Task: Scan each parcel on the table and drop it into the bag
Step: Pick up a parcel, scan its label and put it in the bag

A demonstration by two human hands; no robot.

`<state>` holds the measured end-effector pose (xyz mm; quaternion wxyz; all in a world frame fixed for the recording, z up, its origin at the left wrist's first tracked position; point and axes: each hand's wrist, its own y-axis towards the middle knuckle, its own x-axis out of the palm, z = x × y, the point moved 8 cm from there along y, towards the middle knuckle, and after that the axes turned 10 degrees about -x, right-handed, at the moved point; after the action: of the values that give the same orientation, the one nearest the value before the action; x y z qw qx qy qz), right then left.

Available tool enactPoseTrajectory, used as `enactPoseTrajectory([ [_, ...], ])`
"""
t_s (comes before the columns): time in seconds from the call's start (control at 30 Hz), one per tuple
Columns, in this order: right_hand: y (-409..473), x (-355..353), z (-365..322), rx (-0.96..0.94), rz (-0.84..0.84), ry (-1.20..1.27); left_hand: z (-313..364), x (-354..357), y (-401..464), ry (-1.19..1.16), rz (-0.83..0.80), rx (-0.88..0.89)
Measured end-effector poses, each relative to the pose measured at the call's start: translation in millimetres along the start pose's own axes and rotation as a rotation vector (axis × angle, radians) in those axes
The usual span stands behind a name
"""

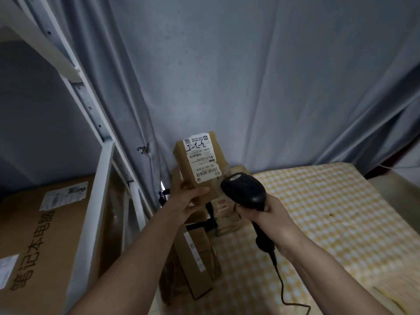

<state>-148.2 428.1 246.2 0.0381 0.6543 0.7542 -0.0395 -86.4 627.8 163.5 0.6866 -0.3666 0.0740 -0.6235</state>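
Note:
My left hand (188, 201) holds a brown cardboard parcel (197, 160) upright by its lower end, its white shipping label facing me. My right hand (270, 214) grips a black corded barcode scanner (243, 189), whose head sits just right of the parcel's lower edge and points toward the label. Below the hands, several more brown parcels (197, 251) lie stacked at the left end of the table with the yellow checked cloth (329, 212). No bag is recognisable in view.
A white metal shelf frame (95, 201) stands at the left, with a large cardboard box (45, 235) on its shelf. Grey curtain fabric (250, 76) hangs behind the table. The scanner's cable (281, 289) trails down across the cloth.

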Motion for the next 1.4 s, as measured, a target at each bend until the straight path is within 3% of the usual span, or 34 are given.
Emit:
enactPoseTrajectory([
  [0.33, -24.4, -104.1, 11.6, -0.004, 0.364, 0.059, -52.8, 94.6, 14.0, 0.088, -0.071, -0.258],
  [0.93, -178.5, -411.4, 60.7, 0.124, 0.941, 0.080, -234.7, 416.6, -5.2, 0.545, -0.395, -0.433],
  [1.2, -254.7, -539.5, 89.3, 0.134, 1.056, 0.118, -344.2, 558.6, -18.7, 0.667, -0.496, -0.440],
  [1.4, -291.0, -605.9, 107.0, 0.180, 1.102, 0.126, -396.4, 627.6, -23.4, 0.722, -0.526, -0.406],
])
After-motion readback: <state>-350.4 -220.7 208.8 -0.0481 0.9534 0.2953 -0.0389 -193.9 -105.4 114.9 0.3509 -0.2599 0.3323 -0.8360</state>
